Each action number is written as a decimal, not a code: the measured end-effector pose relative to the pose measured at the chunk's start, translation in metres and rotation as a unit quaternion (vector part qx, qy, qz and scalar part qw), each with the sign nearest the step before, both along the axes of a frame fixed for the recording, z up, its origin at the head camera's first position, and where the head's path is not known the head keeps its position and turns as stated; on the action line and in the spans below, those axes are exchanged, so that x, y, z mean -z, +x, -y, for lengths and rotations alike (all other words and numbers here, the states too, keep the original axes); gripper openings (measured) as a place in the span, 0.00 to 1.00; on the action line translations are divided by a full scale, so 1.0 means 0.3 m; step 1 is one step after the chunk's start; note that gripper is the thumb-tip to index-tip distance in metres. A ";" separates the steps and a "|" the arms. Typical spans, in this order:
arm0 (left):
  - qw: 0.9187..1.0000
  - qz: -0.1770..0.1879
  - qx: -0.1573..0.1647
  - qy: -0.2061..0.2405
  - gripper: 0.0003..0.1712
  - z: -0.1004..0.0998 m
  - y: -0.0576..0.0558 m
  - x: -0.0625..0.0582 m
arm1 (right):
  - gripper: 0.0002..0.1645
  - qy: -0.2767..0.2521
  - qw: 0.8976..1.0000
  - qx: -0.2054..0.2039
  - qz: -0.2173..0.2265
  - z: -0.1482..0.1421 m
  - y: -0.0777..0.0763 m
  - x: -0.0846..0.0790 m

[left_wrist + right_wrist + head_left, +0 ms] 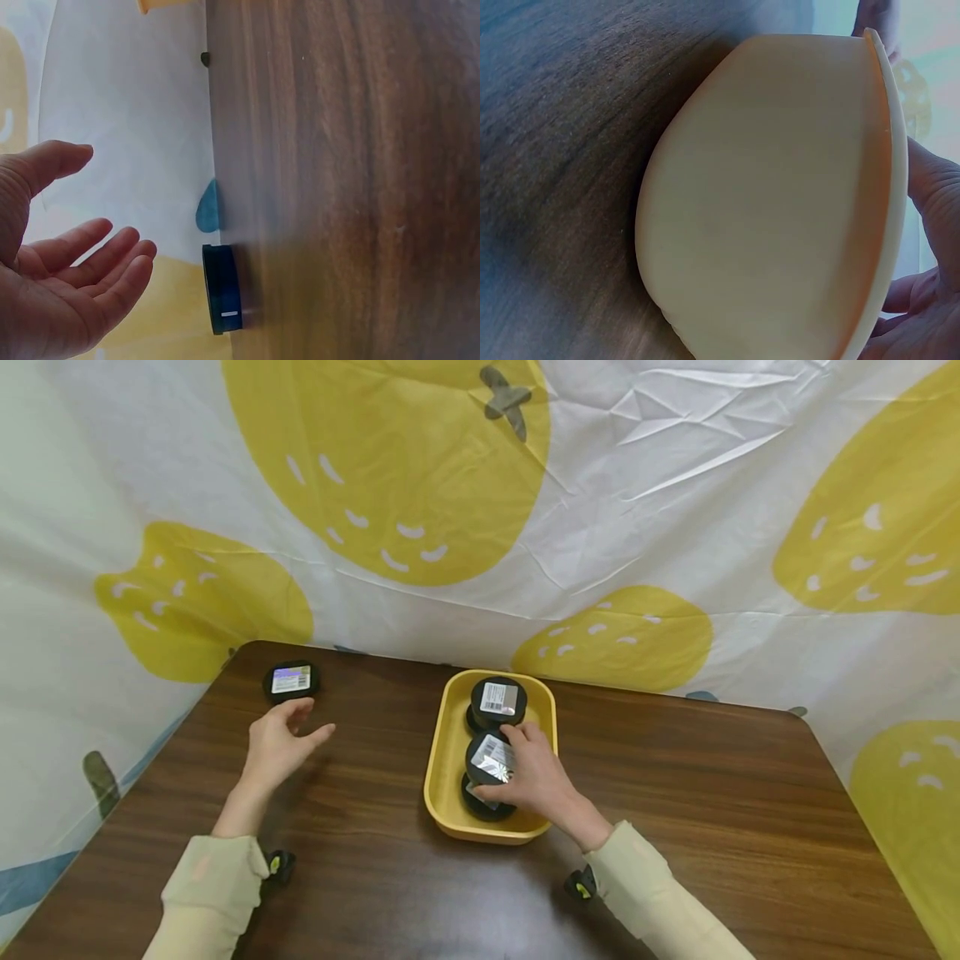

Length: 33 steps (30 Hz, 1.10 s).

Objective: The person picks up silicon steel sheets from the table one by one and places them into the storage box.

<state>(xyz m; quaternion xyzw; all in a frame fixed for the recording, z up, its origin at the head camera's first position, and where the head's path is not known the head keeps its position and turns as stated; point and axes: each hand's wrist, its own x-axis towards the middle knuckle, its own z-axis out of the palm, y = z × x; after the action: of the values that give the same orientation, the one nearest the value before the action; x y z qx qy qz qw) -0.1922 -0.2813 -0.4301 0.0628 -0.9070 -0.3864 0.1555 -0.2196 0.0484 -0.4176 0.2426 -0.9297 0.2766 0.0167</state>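
My right hand (536, 777) reaches into a yellow plastic bin (433, 768) and grips a round black container (489, 755) with a white label, thumb on the near side and fingers on the far side. This one overlaps another black container (483, 808) below it. Toward the bin's far end, a labelled black container (499, 700) lies over one more. My left hand (277, 747) hovers at the left with thumb and fingers spread, holding nothing. Just beyond its fingertips, a flat black round container (291, 681) rests label up; the left wrist view shows it side-on.
The bin stands mid-table near the back edge of a dark brown wooden table (690, 793). Behind the table hangs a white cloth (420, 618) printed with yellow lemons. In the right wrist view, the bin's outer wall (757, 195) hides much of the right hand.
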 end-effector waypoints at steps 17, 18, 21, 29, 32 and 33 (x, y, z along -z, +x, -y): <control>1.000 -0.001 -0.017 0.015 0.28 0.022 -0.009 0.016 | 0.53 -0.004 1.000 -0.009 -0.004 0.011 -0.003 0.021; 1.000 0.000 -0.018 0.014 0.28 0.023 -0.010 0.017 | 0.53 -0.005 1.000 -0.009 -0.004 0.011 -0.002 0.022; 1.000 0.000 -0.024 0.017 0.27 0.027 -0.012 0.021 | 0.53 -0.005 1.000 -0.010 0.000 0.012 0.000 0.022; 0.999 -0.020 -0.039 0.021 0.26 0.038 -0.025 0.032 | 0.53 0.001 1.000 -0.009 0.004 0.016 0.000 0.023; 0.998 -0.026 -0.047 0.021 0.25 0.044 -0.034 0.039 | 0.53 0.000 1.000 -0.010 0.006 0.018 0.000 0.023; 0.998 -0.027 -0.050 0.020 0.25 0.046 -0.037 0.041 | 0.53 0.000 1.000 -0.011 0.006 0.018 -0.001 0.023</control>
<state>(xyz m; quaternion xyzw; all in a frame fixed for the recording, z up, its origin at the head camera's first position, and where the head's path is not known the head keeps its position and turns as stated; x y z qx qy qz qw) -0.2031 -0.2953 -0.4424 0.1003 -0.8901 -0.3983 0.1978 -0.2198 0.0431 -0.4246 0.2507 -0.9271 0.2784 0.0081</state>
